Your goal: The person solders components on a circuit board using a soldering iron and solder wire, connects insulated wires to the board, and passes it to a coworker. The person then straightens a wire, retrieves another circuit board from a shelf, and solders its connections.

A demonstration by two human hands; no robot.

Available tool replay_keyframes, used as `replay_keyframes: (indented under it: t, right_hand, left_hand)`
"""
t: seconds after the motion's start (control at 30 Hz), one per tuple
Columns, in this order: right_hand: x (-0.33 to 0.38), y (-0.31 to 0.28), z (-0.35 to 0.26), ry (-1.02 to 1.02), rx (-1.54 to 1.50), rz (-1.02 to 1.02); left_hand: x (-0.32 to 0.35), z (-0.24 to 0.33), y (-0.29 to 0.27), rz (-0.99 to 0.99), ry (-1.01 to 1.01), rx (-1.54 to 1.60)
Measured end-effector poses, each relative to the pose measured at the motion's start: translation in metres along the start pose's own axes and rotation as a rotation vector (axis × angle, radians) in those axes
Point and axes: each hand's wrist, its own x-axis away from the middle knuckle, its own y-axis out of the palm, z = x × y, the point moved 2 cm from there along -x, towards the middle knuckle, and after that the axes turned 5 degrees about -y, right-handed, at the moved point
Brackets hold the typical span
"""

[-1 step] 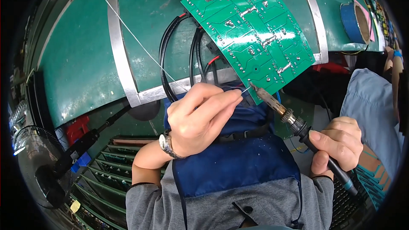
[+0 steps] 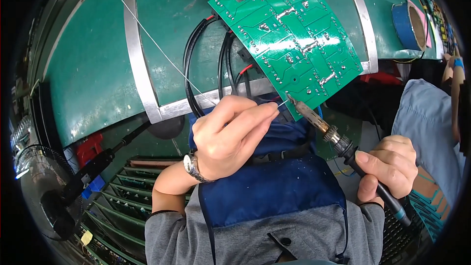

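Note:
A green circuit board (image 2: 294, 34) lies with its soldered side up, many shiny joints across it. In my right hand (image 2: 390, 167) is a soldering iron (image 2: 360, 162), gripped by its black handle. Its tip meets the board near the lower left corner. My left hand (image 2: 235, 135) pinches a thin length of solder wire (image 2: 162, 51), whose short end sticks out from the fingertips toward the iron's tip. The wire's other part runs from that hand up to the top left. Black cables (image 2: 190, 68) with some red leads come out from beneath the board.
A metal frame (image 2: 140, 64) edges the green bench top (image 2: 93, 73). On the right stands a roll of blue tape (image 2: 407, 27). A rack of boards (image 2: 127, 191) is at lower left, beside a fan (image 2: 49, 191). Blue-grey cloth (image 2: 427, 118) hangs at right; part of another person's arm (image 2: 457, 78) shows there.

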Motion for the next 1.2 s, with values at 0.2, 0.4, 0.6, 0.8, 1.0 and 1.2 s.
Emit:
replay_keyframes:
  t: [0.2,0.4,0.6,0.8,1.0,1.2]
  right_hand:
    - [0.000,0.002,-0.005,0.000,0.017,-0.032]
    - [0.000,0.003,-0.005,0.010,0.024,-0.045]
    - [-0.002,-0.003,-0.008,0.038,0.038,-0.051]
    - [0.009,-0.010,-0.009,0.018,0.005,0.018]
    - [0.017,-0.009,-0.012,0.019,-0.023,0.048]
    - [0.016,-0.004,-0.018,-0.032,0.042,-0.001]
  left_hand:
    - [0.000,0.000,-0.003,0.016,0.053,-0.058]
    - [0.002,-0.001,-0.001,0.014,0.111,-0.128]
    - [0.002,0.003,0.001,0.005,0.139,-0.160]
    - [0.008,0.009,-0.004,-0.022,0.037,-0.116]
    - [0.007,0.013,0.000,-0.054,0.144,-0.119]
    - [0.009,0.014,0.003,-0.072,0.169,-0.133]
